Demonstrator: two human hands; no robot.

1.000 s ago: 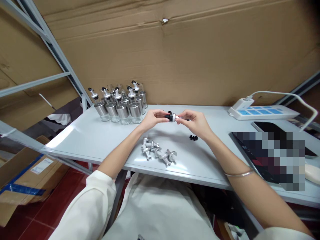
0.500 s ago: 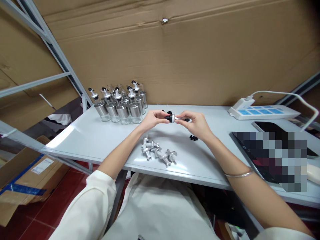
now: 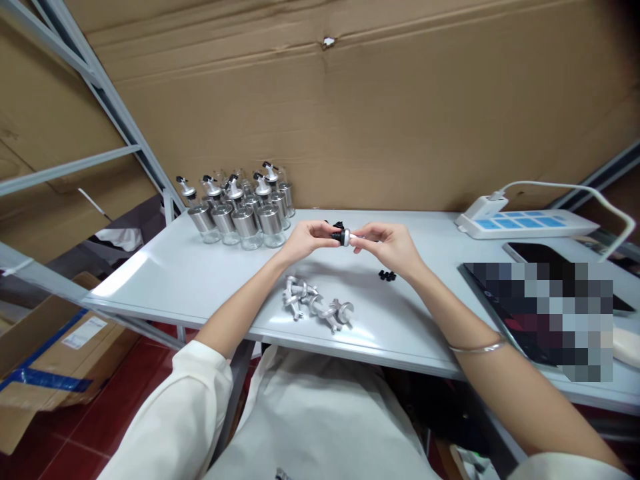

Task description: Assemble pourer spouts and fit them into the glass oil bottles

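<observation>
Between two hands (image 3: 307,241), one spout (image 3: 345,237) — five on bottles (image 3: 245,223)

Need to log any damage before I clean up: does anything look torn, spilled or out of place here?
Yes: the cardboard behind the table has a small, ragged hole near the top of the view, odd because white shows through the brown. I see no spill; the silver spouts lie jumbled, perhaps just loose parts.

From here I see the spout (image 3: 343,237) held sideways between the left hand (image 3: 314,238) and the right hand (image 3: 384,245): black stopper (image 3: 339,236) leftward, round silver collar (image 3: 347,237) beside it, right end partly hidden.
</observation>
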